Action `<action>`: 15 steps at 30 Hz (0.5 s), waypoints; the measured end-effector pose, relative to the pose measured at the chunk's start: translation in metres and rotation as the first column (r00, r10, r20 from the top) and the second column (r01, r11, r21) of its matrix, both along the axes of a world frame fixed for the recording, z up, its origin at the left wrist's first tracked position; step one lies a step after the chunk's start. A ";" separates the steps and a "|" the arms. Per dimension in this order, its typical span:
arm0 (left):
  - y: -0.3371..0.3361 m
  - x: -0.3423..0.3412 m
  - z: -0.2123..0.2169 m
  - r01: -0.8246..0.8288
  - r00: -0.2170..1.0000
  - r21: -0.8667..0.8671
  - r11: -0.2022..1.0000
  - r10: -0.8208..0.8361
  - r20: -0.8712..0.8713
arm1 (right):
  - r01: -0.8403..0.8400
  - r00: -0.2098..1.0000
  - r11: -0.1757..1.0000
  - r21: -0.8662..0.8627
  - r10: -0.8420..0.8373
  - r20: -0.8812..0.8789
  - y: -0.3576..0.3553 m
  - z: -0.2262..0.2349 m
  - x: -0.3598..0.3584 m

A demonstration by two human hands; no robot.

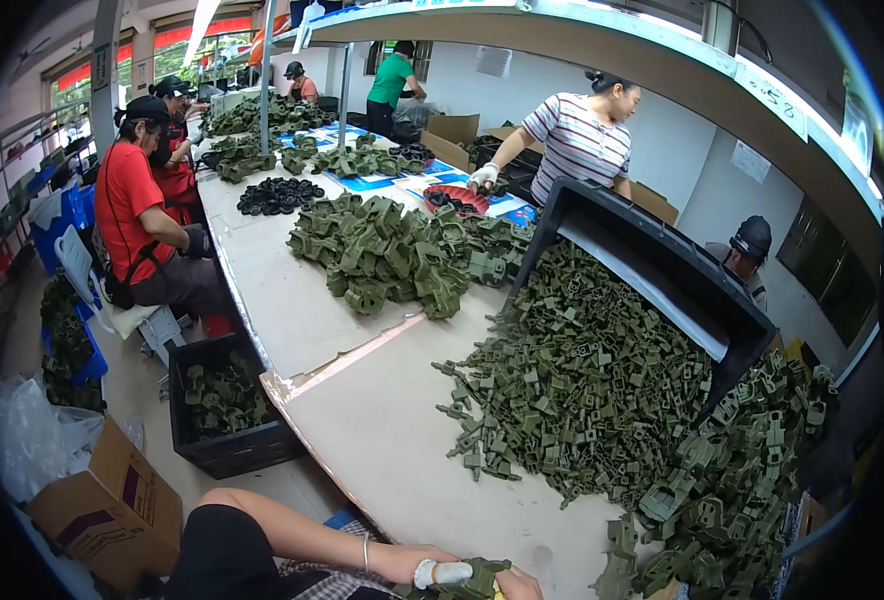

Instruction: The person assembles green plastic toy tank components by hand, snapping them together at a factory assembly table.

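At the bottom edge of the view, my left hand [414, 566], with white tape on one finger and a thin bracelet on the wrist, grips a small olive-green plastic part [479, 577]. My right hand [520, 586] is only partly in view and holds the same part from the other side. Just ahead on the table lies a large heap of the same green parts [582, 390]. A black crate [652, 275] stands tipped over the heap's far side. More green parts [722, 500] are piled to my right.
The long pale table [362, 420] carries another heap of bigger green parts [392, 250] and black ring-shaped parts [280, 195]. A person in a striped shirt [582, 140] stands at the far side. A seated person in red [137, 215], a black bin [227, 410] and a cardboard box [112, 505] are on the left.
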State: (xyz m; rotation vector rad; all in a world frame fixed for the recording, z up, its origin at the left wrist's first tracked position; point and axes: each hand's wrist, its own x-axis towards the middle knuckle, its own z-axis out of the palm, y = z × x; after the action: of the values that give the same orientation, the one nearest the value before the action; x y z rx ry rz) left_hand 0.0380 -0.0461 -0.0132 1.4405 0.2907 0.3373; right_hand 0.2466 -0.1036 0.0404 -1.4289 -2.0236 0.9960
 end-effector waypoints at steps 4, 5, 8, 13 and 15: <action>-0.003 0.008 0.015 -0.013 0.994 0.208 0.978 -0.009 0.105 | -0.099 0.976 0.995 -0.030 0.103 0.194 0.007 0.031 -0.006; 0.002 0.005 0.027 -0.002 0.994 0.189 0.982 -0.018 0.105 | -0.049 0.994 0.999 -0.013 0.050 0.093 0.008 0.041 -0.010; 0.007 -0.001 0.049 -0.015 0.999 0.428 0.904 -0.004 0.044 | -0.133 0.968 0.991 -0.027 0.136 0.211 0.011 0.050 -0.011; 0.021 -0.001 0.041 0.019 0.997 0.423 0.906 0.012 -0.070 | -0.078 0.997 0.985 0.153 0.074 0.034 0.016 0.019 -0.011; 0.031 0.001 0.045 0.029 0.996 0.384 0.923 0.007 -0.093 | -0.119 0.993 0.967 0.226 0.112 0.043 0.018 0.008 -0.006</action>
State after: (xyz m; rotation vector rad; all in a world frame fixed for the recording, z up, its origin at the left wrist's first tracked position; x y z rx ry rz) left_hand 0.0391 -0.0146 0.0315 1.8495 0.3027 0.3305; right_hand 0.2402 -0.0857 0.0487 -1.2245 -2.1846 0.7611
